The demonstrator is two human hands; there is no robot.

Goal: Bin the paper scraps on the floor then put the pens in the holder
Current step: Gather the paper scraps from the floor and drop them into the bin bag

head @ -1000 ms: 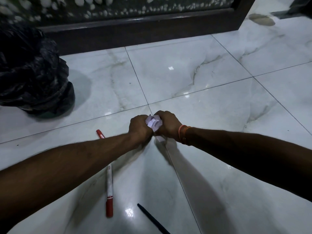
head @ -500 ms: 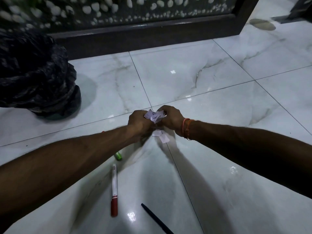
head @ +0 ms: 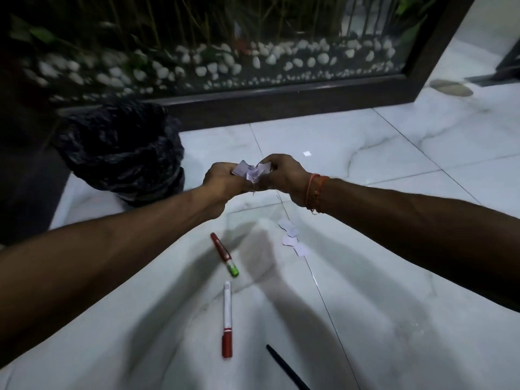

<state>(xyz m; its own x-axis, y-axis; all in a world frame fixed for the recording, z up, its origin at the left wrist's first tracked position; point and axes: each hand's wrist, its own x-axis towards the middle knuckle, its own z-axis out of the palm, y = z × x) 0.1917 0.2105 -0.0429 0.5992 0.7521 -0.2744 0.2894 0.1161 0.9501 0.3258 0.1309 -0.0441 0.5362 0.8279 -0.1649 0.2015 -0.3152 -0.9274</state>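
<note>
My left hand (head: 225, 180) and my right hand (head: 284, 175) are raised above the floor, both gripping a crumpled bunch of white paper scraps (head: 251, 171) between them. Several more scraps (head: 292, 237) lie on the tile below my right wrist. A bin lined with a black bag (head: 123, 153) stands to the left of my hands. Three pens lie on the floor nearer to me: a red and green pen (head: 225, 254), a white marker with a red cap (head: 227, 323), and a black pen (head: 285, 367) partly cut off by the bottom edge.
The floor is glossy white marble tile (head: 394, 277). A dark-framed glass panel (head: 281, 99) with white pebbles and plants behind it runs along the back. A dark surface fills the left edge beside the bin. No pen holder is visible.
Both hands have lifted off the floor with the bunched paper and moved up toward the bin's side. Several scraps stayed on the tile. The view tilted up, showing more of the glass panel.
</note>
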